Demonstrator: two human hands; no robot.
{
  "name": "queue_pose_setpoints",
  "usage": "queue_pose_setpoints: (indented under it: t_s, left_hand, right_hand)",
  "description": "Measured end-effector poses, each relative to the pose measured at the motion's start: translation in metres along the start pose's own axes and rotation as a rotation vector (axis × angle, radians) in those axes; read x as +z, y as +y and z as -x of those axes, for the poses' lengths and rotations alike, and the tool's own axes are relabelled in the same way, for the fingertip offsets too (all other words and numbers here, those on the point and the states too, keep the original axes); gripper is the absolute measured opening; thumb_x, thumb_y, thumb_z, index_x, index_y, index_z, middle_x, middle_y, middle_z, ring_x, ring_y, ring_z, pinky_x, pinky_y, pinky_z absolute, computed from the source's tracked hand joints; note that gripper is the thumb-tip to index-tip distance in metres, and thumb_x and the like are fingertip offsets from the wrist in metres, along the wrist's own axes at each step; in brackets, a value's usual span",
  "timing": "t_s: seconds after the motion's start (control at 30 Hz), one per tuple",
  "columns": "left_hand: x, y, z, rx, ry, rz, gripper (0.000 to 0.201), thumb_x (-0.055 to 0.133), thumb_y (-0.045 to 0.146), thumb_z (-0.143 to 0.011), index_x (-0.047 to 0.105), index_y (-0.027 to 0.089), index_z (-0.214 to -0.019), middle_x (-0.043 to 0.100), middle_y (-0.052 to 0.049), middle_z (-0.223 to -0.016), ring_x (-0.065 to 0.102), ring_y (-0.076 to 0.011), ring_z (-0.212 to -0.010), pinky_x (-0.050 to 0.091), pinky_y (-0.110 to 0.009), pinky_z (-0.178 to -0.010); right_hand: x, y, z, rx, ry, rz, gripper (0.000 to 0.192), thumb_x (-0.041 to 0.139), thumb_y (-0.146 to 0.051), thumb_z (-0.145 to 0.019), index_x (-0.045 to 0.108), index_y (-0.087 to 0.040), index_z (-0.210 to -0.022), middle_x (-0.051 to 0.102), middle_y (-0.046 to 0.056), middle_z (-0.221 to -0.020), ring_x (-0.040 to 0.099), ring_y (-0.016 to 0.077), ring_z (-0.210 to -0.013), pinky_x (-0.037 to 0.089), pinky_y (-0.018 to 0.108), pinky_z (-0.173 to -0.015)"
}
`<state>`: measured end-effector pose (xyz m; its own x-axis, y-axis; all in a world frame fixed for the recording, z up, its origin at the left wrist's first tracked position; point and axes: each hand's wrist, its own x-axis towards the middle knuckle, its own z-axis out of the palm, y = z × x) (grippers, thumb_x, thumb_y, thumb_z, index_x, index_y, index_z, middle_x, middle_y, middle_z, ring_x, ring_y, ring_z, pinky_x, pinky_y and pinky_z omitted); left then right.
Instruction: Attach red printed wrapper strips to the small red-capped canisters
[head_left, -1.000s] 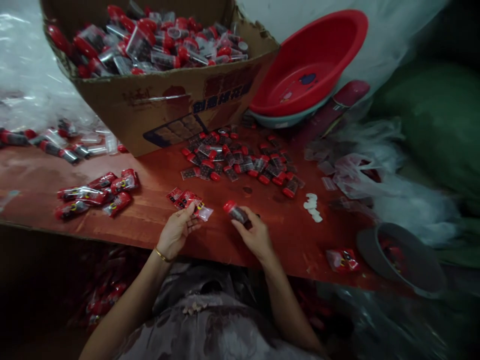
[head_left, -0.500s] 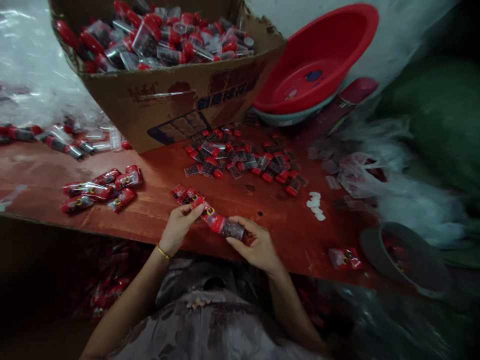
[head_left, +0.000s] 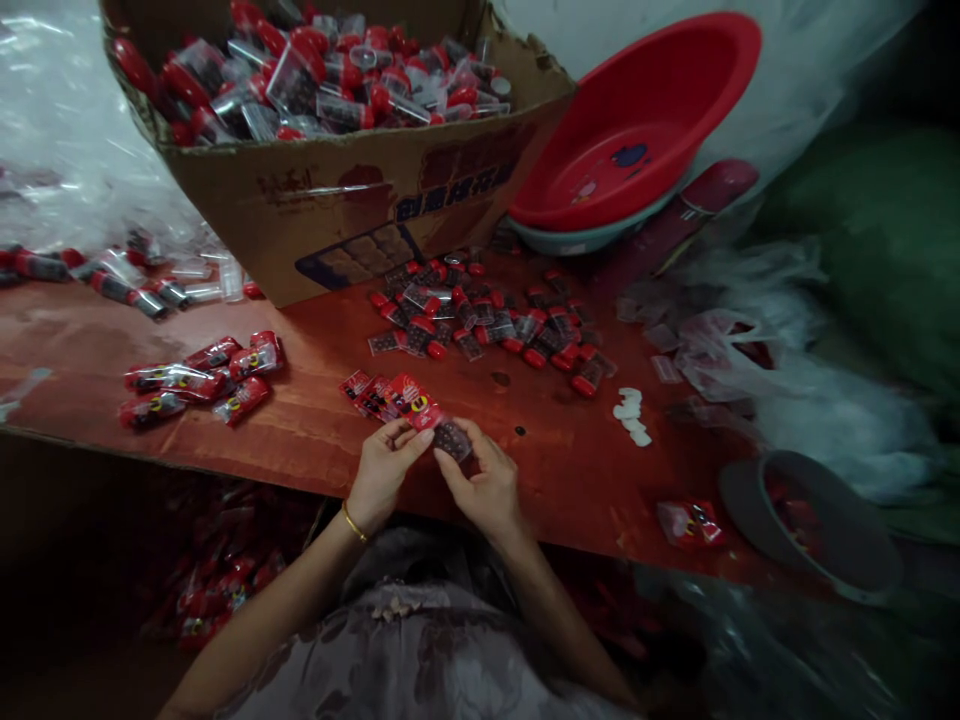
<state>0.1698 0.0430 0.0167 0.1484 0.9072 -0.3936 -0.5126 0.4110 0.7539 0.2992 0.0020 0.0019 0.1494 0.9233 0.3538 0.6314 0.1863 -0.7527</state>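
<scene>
Both hands meet fingertip to fingertip near the counter's [head_left: 315,440] near edge: left hand [head_left: 386,470] pinches the red sleeve [head_left: 414,402], right hand [head_left: 484,485] grips the vial [head_left: 452,440], now pushed further in than before.

We see a glossy red plastic basin [head_left: 637,130] far right, a brown cardboard box [head_left: 337,200] with dark blue print, a reddish-brown wooden table [head_left: 315,440], and red-printed clear packets [head_left: 199,380] left with yellow and black marks.

Open strip of surface [head_left: 315,440] between the wrapped packs [head_left: 199,375] on the left and the vial pile [head_left: 487,315]; cardboard box [head_left: 352,200] and red basin [head_left: 637,130] block the back.
</scene>
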Motion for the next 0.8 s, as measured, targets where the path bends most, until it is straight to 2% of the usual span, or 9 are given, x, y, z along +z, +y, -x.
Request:
queue_pose_setpoints:
  t_s: [0.2, 0.3, 0.4, 0.53, 0.63, 0.73, 0.8]
  left_hand:
    - [0.001, 0.001, -0.004, 0.016, -0.016, 0.038, 0.035, 0.081, 0.037, -0.052, 0.066, 0.013, -0.073, 0.070, -0.003, -0.074, 0.063, -0.0128, -0.068, 0.048, -0.026, -0.073]
    - [0.003, 0.000, -0.006, 0.007, 0.014, 0.037, 0.037, 0.081, 0.038, -0.051, 0.067, 0.013, -0.073, 0.070, -0.003, -0.073, 0.062, -0.0121, -0.065, 0.049, -0.026, -0.071]
    - [0.004, -0.003, -0.005, 0.011, -0.005, 0.008, 0.036, 0.080, 0.037, -0.053, 0.068, 0.012, -0.076, 0.071, -0.004, -0.077, 0.063, -0.0133, -0.068, 0.049, -0.027, -0.074]
    - [0.006, 0.000, -0.003, 0.082, 0.024, -0.020, 0.037, 0.077, 0.039, -0.059, 0.070, 0.013, -0.083, 0.072, -0.006, -0.081, 0.065, -0.0164, -0.075, 0.049, -0.028, -0.076]
    - [0.006, 0.008, -0.003, 0.077, 0.034, 0.012, 0.035, 0.076, 0.040, -0.059, 0.072, 0.013, -0.080, 0.072, -0.007, -0.081, 0.065, -0.0179, -0.077, 0.049, -0.029, -0.077]
    - [0.005, 0.010, -0.002, 0.045, -0.041, 0.019, 0.033, 0.076, 0.039, -0.059, 0.072, 0.014, -0.081, 0.072, -0.009, -0.087, 0.065, -0.0193, -0.081, 0.049, -0.029, -0.076]
    - [0.003, 0.008, 0.000, 0.033, -0.118, -0.005, 0.032, 0.075, 0.034, -0.061, 0.072, 0.015, -0.086, 0.072, -0.009, -0.092, 0.065, -0.0197, -0.083, 0.049, -0.028, -0.073]
  right_hand:
    - [0.007, -0.007, 0.001, -0.088, 0.037, 0.032, 0.035, 0.058, -0.025, -0.080, 0.054, -0.023, -0.114, 0.068, 0.007, -0.102, 0.065, 0.0200, -0.092, 0.052, 0.033, -0.083]
    - [0.009, -0.010, -0.001, -0.096, 0.062, 0.034, 0.034, 0.058, -0.025, -0.080, 0.054, -0.022, -0.114, 0.068, 0.008, -0.102, 0.065, 0.0202, -0.092, 0.053, 0.033, -0.083]
    - [0.011, -0.013, -0.005, -0.091, 0.086, 0.025, 0.034, 0.057, -0.025, -0.081, 0.054, -0.021, -0.115, 0.067, 0.009, -0.103, 0.065, 0.0206, -0.094, 0.053, 0.034, -0.084]
    - [0.017, -0.019, -0.009, -0.092, -0.007, -0.064, 0.036, 0.058, -0.024, -0.080, 0.055, -0.022, -0.116, 0.067, 0.009, -0.107, 0.063, 0.0210, -0.099, 0.051, 0.036, -0.088]
    - [0.021, -0.021, -0.006, -0.007, -0.036, -0.197, 0.036, 0.059, -0.025, -0.080, 0.055, -0.023, -0.116, 0.065, 0.008, -0.112, 0.062, 0.0210, -0.102, 0.049, 0.037, -0.090]
    - [0.022, -0.019, -0.002, 0.188, -0.055, -0.423, 0.030, 0.054, -0.029, -0.084, 0.055, -0.022, -0.112, 0.067, 0.005, -0.101, 0.066, 0.0151, -0.076, 0.055, 0.029, -0.070]
    - [0.020, -0.018, -0.001, 0.296, -0.069, -0.544, 0.023, 0.052, -0.033, -0.085, 0.056, -0.021, -0.104, 0.067, 0.002, -0.086, 0.059, 0.0102, -0.055, 0.051, 0.023, -0.053]
